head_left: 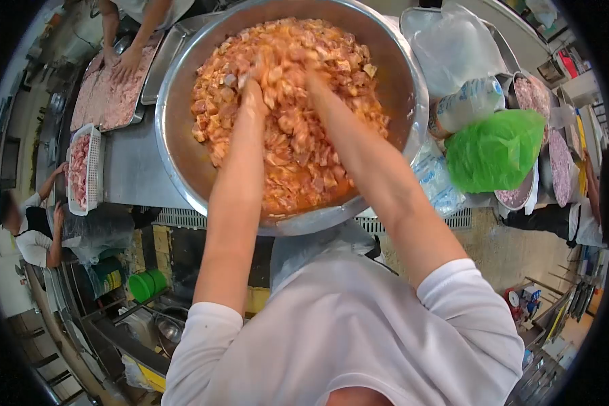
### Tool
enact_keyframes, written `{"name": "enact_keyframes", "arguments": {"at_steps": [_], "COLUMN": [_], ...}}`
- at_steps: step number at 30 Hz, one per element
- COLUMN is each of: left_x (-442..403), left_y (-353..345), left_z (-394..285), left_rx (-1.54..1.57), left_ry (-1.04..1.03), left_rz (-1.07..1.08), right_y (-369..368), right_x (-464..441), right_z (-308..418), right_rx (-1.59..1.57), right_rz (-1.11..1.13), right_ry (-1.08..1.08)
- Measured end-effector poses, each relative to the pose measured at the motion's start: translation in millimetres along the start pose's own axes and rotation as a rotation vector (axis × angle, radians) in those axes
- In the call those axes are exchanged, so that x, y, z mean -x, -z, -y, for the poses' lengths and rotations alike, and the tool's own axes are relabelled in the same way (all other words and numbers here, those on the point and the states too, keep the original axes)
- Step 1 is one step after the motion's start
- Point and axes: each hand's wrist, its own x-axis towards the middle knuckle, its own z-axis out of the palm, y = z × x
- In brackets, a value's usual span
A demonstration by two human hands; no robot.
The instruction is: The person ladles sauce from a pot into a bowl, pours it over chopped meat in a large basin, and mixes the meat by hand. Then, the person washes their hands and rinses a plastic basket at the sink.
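Observation:
A large round metal basin holds a heap of diced raw meat coated in orange-red sauce. Both my arms reach down into it. My left hand and my right hand are sunk in the pieces near the far middle of the heap. Meat covers their fingers, and motion smears this part, so their closing cannot be made out. Some pieces between and above the hands are blurred, as if lifted or tumbling. Orange liquid has gathered along the basin's near side.
At the upper left, another person's hands press on a tray of pale minced meat. A white basket of meat stands below it, near a second person. Right of the basin are a green plastic bag, clear bags and a wrapped roll.

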Motion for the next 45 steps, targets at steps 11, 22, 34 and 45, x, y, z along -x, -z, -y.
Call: {"name": "enact_keyframes", "arguments": {"at_steps": [11,22,34,45], "left_x": [-66.7,4.0,18.6,-18.2], "left_y": [194.2,50.6,62.7,122.4], "left_z": [-17.7,-73.1,-38.5,-89.4], "left_rx": [-0.64,-0.437,-0.671,-1.074], "left_ry": [-0.033,-0.002,0.171,-0.259], "left_rz": [-0.426,0.085,-0.284,-0.395], "right_y": [154.0,52.1,77.4,136.9], "right_x": [-76.8,5.3,-60.0,-90.9], "right_z": [5.1,52.3,-33.1,106.3], "right_rx": [0.542,0.626,0.382,0.922], "right_rz": [-0.321,0.025,-0.003,0.004], "right_ry": [0.176,0.427,-0.015,0.279]}}
